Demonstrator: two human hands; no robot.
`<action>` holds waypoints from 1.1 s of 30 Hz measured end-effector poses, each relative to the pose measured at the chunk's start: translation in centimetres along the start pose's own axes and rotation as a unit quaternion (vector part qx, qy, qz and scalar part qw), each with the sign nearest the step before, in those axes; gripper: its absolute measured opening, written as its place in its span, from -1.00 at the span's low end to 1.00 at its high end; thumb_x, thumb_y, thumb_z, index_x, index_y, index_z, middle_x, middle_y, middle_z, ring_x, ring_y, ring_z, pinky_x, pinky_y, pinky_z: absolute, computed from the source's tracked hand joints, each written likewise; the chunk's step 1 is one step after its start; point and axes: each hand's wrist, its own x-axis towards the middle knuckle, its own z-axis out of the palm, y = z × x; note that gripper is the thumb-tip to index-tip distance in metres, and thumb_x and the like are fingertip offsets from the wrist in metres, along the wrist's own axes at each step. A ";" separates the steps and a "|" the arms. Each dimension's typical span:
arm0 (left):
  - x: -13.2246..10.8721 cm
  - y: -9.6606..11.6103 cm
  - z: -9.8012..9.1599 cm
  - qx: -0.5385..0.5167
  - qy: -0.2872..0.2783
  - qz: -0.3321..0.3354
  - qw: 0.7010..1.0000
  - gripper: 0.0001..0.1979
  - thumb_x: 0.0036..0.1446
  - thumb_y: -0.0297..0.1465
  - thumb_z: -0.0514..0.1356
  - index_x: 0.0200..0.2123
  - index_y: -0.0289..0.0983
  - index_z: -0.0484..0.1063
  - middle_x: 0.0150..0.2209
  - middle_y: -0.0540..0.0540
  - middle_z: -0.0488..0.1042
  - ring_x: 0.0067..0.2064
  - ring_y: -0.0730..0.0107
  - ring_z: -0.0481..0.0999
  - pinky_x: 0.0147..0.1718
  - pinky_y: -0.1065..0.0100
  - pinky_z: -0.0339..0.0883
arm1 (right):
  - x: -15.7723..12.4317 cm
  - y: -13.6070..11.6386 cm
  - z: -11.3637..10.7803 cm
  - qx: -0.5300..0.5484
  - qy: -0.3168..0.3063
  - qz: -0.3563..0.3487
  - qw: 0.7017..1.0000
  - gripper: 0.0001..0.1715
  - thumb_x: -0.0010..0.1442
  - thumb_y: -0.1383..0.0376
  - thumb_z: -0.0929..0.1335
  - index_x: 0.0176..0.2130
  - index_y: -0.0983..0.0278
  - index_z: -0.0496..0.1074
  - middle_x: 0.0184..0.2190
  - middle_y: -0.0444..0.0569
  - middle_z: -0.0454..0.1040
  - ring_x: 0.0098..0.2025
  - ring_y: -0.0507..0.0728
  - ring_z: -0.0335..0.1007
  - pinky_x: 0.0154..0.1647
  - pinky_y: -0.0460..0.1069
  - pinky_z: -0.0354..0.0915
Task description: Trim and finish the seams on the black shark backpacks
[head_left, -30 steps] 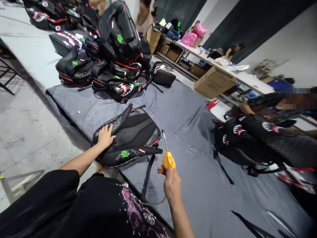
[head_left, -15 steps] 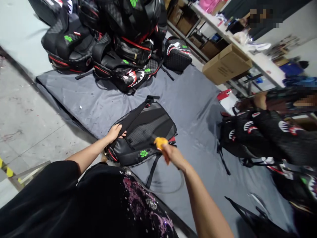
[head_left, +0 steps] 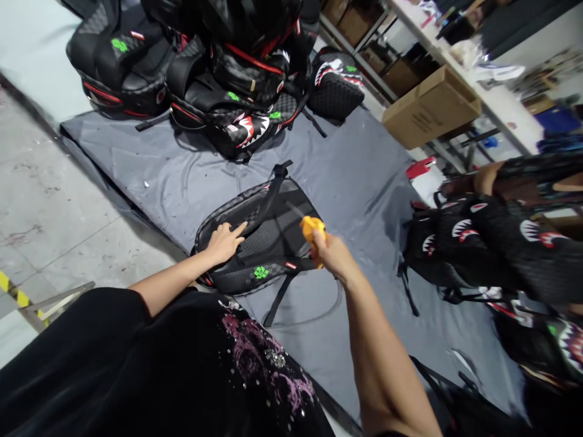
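A black backpack (head_left: pixel 266 240) with green logos and a red trim lies back-side up on a grey cloth-covered table (head_left: pixel 355 176). My left hand (head_left: pixel 225 241) rests flat on its left part, fingers spread. My right hand (head_left: pixel 330 254) is closed round a yellow-handled tool (head_left: pixel 312 227) whose thin metal nozzle points at the backpack's back panel. A thin hose trails from the tool over the cloth toward me.
A heap of black shark-mouth backpacks (head_left: pixel 218 67) fills the far end of the table. More such backpacks (head_left: pixel 483 249) lie at the right, where another person's arm (head_left: pixel 487 179) reaches. A cardboard box (head_left: pixel 430 109) and shelves stand beyond. Bare concrete floor (head_left: pixel 50 200) lies to the left.
My right hand swung the yellow tool from upright above the cloth down to the backpack's back panel. My left hand slid from the backpack's left edge toward its middle.
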 end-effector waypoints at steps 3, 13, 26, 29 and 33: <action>-1.1 1.1 0.7 0.119 0.012 0.027 0.992 -0.43 0.26 -0.24 0.15 0.32 -0.07 0.22 0.23 -0.43 0.22 0.22 -0.27 0.25 0.09 -0.17 0.18 | -0.5 0.6 -0.9 -0.060 -0.103 0.049 0.992 -0.44 0.33 -0.05 0.25 -0.43 0.33 0.43 -0.73 -0.09 0.39 -0.71 0.04 0.25 -0.62 -0.10 0.13; -8.2 4.3 4.6 0.163 -0.113 0.180 0.963 -0.13 0.12 -0.26 0.30 0.39 -0.40 0.00 0.29 -0.47 0.20 0.25 -0.17 0.23 0.12 0.00 0.22 | -4.6 2.6 -5.9 -0.247 -0.043 0.172 0.953 -0.49 0.43 0.06 0.12 -0.37 0.31 0.35 -0.68 -0.09 0.38 -0.74 0.03 0.27 -0.63 -0.11 0.15; -1.8 10.5 7.8 -0.182 -0.139 -0.096 0.969 -0.49 0.31 -0.10 0.04 0.22 -0.21 0.33 -0.12 -0.25 0.53 -0.17 0.17 0.53 -0.18 0.24 0.37 | -10.0 7.2 -6.1 -0.213 0.082 0.109 0.967 -0.45 0.43 0.04 0.08 -0.28 0.33 0.40 -0.59 -0.04 0.47 -0.62 0.03 0.35 -0.51 -0.10 0.17; -3.5 12.7 9.4 0.039 -0.085 -0.002 0.996 -0.33 0.23 -0.16 0.18 0.37 0.04 0.08 0.09 -0.28 0.34 0.10 -0.06 0.38 -0.01 0.08 0.30 | -9.4 7.3 -6.1 -0.286 0.122 0.099 0.945 -0.47 0.42 0.04 0.11 -0.09 0.34 0.45 -0.39 0.08 0.56 -0.43 0.10 0.48 -0.43 -0.08 0.15; -3.8 13.4 9.0 0.113 -0.116 0.044 0.986 -0.30 0.18 -0.07 0.21 0.35 0.00 0.14 0.16 -0.33 0.22 0.18 -0.17 0.28 0.04 -0.03 0.28 | -10.1 8.9 -5.0 -0.323 0.095 0.127 0.933 -0.44 0.43 0.01 0.10 0.00 0.32 0.45 -0.19 0.19 0.57 -0.19 0.22 0.52 -0.38 -0.05 0.13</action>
